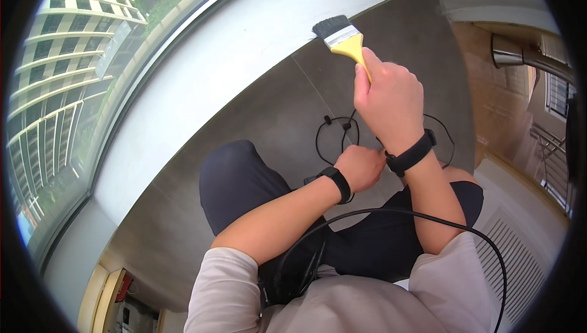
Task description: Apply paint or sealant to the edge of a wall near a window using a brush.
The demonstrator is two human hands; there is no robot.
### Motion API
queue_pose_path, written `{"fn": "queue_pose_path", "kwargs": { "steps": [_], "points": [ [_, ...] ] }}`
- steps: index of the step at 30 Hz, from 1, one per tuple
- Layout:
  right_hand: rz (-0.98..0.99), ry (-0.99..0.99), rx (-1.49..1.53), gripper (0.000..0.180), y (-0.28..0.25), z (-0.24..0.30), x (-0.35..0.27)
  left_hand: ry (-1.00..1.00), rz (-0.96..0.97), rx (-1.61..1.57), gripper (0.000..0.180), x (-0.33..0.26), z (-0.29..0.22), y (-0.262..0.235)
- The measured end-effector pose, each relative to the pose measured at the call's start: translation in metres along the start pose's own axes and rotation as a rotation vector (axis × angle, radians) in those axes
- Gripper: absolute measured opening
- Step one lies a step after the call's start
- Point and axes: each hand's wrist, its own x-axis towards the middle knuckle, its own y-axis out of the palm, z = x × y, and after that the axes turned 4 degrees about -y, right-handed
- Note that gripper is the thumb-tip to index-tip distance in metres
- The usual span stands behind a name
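Note:
My right hand is closed round the yellow handle of a paintbrush. The brush has dark bristles and a silver band, and its bristle end lies over the edge of the white window sill. Whether the bristles touch the sill I cannot tell for sure. Lower down, close to my right wrist, my left hand has its fingers curled in. What it may hold is hidden behind the right wrist. Both wrists wear black bands.
A window runs along the sill at the left. A thin black cable lies coiled on the grey tiled floor; a thicker black cable arcs across my lap. A white louvred panel stands at the right.

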Motion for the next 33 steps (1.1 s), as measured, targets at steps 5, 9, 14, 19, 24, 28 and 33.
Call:
{"fn": "queue_pose_path", "kwargs": {
  "steps": [5, 9, 14, 19, 24, 28, 33],
  "points": [
    [0.173, -0.147, 0.231, 0.023, -0.001, 0.013, -0.007, 0.308, -0.649, -0.358, 0.022, 0.001, -0.003, -0.006],
    [0.016, 0.043, 0.005, 0.016, -0.006, -0.019, 0.018, 0.025, -0.058, 0.105, 0.017, -0.002, -0.008, -0.007],
    [0.08, -0.121, 0.16, 0.015, 0.004, 0.001, 0.003, 0.096, -0.261, -0.076, 0.017, 0.0, -0.002, 0.012],
    [0.117, -0.152, 0.254, 0.014, 0.005, 0.006, -0.002, 0.275, -0.529, -0.202, 0.02, 0.002, 0.0, 0.01],
    [0.006, 0.169, 0.138, 0.018, -0.003, -0.034, 0.03, 0.029, -0.049, 0.119, 0.019, -0.004, -0.011, -0.008],
    [0.1, 0.004, 0.219, 0.017, -0.001, -0.002, 0.017, -0.039, 0.042, 0.113, 0.016, -0.004, -0.006, 0.0],
    [0.222, -0.187, 0.393, 0.016, 0.011, 0.034, -0.003, 0.143, -0.434, -0.232, 0.014, -0.008, 0.001, 0.012]
  ]
}}
